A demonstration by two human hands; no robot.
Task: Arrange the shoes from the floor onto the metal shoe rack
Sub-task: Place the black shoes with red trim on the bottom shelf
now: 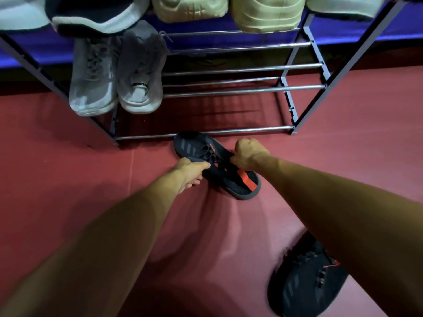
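Two hands flank the black shoe [243, 186]: left hand [191, 172] grips its left edge, right hand [250, 154] pinches its laces.

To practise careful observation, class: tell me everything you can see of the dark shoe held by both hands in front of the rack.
The dark shoe is a black-grey trainer of knitted-looking fabric, with three faint side stripes, black laces, an orange-red patch near the heel and a thick dark sole. It lies slanted on the red floor, toe near the rack. The left hand grips its side; the right hand pinches at the laces.
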